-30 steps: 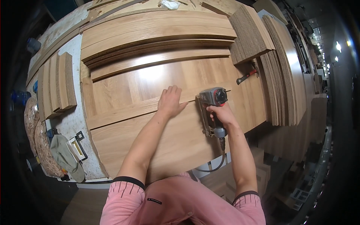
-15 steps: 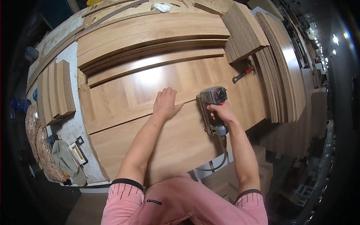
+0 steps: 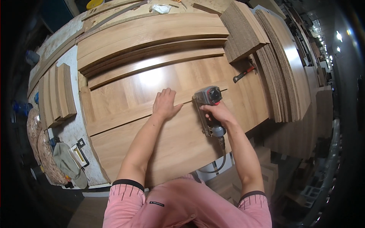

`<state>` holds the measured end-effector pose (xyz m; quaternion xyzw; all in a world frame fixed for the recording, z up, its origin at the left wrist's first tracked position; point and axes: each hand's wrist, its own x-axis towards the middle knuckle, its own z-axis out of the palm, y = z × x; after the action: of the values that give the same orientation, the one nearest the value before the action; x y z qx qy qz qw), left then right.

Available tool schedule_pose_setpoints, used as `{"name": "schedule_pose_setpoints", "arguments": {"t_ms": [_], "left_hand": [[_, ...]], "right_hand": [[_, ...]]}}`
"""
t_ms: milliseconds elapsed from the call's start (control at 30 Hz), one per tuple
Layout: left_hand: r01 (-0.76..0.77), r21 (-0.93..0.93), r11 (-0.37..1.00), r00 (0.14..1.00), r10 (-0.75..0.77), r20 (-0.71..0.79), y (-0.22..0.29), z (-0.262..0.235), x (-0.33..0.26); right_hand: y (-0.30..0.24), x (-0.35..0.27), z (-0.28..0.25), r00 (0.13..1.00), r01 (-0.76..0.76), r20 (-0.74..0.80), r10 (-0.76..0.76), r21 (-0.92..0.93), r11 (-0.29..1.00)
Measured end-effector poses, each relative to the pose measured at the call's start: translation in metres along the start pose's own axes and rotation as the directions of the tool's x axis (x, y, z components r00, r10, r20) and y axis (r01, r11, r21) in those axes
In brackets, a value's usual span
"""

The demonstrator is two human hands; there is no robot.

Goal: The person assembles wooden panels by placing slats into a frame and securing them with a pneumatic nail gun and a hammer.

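My right hand [image 3: 218,113] is wrapped round the handle of a grey and black nail gun [image 3: 207,97], whose air hose [image 3: 223,154] hangs off the near edge. The gun's nose stands over the dark seam that runs across the wood-grain boards. Beside it, my left hand [image 3: 165,104] lies flat with fingers stretched across that seam. Under it are the near wood-grain board [image 3: 159,142] and the board beyond [image 3: 118,100]. What the gun's tip touches is hidden behind its body.
Stacked long planks [image 3: 152,32] lie at the far side. Chipboard panels [image 3: 281,68] stand at the right, with a hammer [image 3: 244,74] before them. Short boards [image 3: 57,95], a cap [image 3: 69,163] and a bag of shavings [image 3: 43,148] are at the left.
My right hand has carried the nail gun a little to the left and away from me, nearer my left hand. The left hand has hardly moved.
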<state>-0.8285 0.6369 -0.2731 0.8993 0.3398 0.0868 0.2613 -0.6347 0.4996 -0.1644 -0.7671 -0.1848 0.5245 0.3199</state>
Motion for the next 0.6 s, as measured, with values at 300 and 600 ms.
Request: {"name": "schedule_pose_setpoints", "arguments": {"t_ms": [300,600], "left_hand": [[-0.066,-0.014,0.998,0.998,0.067,0.022,-0.016,-0.003,-0.008],[0.269,0.238,0.933,0.962,-0.249,-0.112,-0.167,-0.127,-0.186]], "right_hand": [[0.07,-0.054,0.066,0.852,0.419,-0.142,-0.505,-0.394,0.818],[0.128,-0.066,0.094,0.859,0.302,-0.209,-0.467,-0.53,0.792]]}}
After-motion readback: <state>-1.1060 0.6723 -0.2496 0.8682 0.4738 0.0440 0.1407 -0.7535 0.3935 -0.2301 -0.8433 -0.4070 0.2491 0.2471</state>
